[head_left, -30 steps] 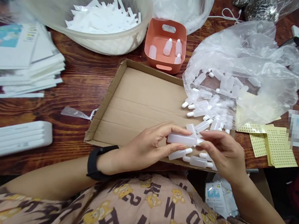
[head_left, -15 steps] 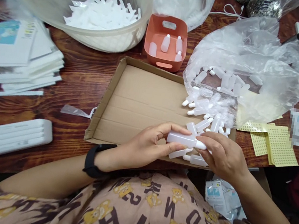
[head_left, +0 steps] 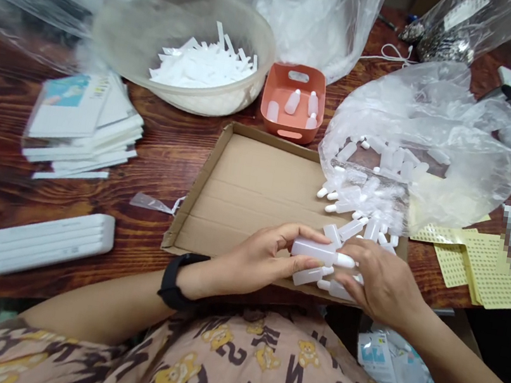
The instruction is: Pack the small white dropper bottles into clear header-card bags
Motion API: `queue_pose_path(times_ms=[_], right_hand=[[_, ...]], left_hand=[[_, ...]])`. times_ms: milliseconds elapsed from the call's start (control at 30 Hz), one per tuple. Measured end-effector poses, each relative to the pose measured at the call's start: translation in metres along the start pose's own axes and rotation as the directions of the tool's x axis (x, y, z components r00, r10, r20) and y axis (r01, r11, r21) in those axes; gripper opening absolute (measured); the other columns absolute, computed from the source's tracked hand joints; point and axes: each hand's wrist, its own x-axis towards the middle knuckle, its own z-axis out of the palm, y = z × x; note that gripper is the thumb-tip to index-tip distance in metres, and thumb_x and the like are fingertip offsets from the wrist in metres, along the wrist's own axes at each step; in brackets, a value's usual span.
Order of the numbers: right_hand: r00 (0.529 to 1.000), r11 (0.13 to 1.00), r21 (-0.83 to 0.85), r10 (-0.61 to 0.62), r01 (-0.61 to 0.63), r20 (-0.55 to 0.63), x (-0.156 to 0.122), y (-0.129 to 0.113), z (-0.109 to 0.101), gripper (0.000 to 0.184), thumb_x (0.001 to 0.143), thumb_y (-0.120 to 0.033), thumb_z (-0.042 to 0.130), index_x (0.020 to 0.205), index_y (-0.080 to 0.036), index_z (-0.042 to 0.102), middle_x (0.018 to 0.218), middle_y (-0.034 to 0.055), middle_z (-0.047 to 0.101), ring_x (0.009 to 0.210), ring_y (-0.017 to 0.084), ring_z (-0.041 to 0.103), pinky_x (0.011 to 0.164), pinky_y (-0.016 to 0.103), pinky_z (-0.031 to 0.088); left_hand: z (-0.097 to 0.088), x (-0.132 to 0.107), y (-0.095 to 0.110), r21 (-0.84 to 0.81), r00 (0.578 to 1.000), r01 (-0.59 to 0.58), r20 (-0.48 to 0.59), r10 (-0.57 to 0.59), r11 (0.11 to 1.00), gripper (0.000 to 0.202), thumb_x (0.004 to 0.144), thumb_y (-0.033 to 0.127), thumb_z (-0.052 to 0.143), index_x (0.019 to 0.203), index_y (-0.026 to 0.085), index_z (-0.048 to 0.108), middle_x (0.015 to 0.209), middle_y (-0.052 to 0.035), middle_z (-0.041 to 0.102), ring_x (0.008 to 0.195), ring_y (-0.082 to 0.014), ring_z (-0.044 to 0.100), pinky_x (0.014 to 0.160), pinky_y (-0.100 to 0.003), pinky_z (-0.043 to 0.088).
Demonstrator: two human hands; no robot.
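My left hand (head_left: 257, 259) grips a small translucent plastic bottle (head_left: 318, 252) lying sideways, thumb on top and fingers below. My right hand (head_left: 379, 280) is closed round the bottle's white cap end, its fingers curled. Both hands hover over the near right corner of a shallow cardboard tray (head_left: 247, 184). Several more small bottles (head_left: 350, 228) lie loose under and beyond my hands, spilling from a clear plastic bag (head_left: 417, 139). A black band sits on my left wrist.
An orange tub (head_left: 292, 102) holding three bottles stands behind the tray. A big bowl of white strips (head_left: 194, 54), stacked white packets (head_left: 82, 127) and a white box (head_left: 43, 243) lie left. Yellow sticker sheets (head_left: 479, 266) lie right. More plastic bags crowd the back.
The view has shifted, so everything sits a little lower and further right. My right hand has closed tighter on the bottle's cap end; my left hand still holds the bottle.
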Motion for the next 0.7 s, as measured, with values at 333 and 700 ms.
queue_pose_path(times_ms=[333,700], right_hand=[[0.999,1.0,0.023,-0.018,0.017,0.042,0.009,0.004,-0.004,0.04,0.116,-0.046,0.042,0.091,-0.022,0.062,0.082,0.0048,0.072,0.071,0.018,0.064,0.062,0.031,0.046],[0.905,0.707,0.576,0.242,-0.411,0.35,0.012,-0.001,0.003,0.055,0.117,-0.057,0.028,0.08,-0.023,0.051,0.07,-0.0026,0.056,0.061,0.012,0.055,0.063,0.027,0.046]], left_hand=[[-0.002,0.002,0.002,-0.039,0.999,-0.048,-0.023,0.047,0.998,0.037,0.101,0.042,0.076,0.13,0.019,0.074,0.139,-0.0107,0.078,0.123,-0.0238,0.076,0.107,-0.035,0.059],[-0.018,0.018,-0.001,0.389,0.882,-0.467,0.135,0.452,0.794,0.031,0.108,0.029,0.067,0.138,0.021,0.068,0.132,-0.0096,0.08,0.121,-0.0209,0.076,0.106,-0.032,0.059]])
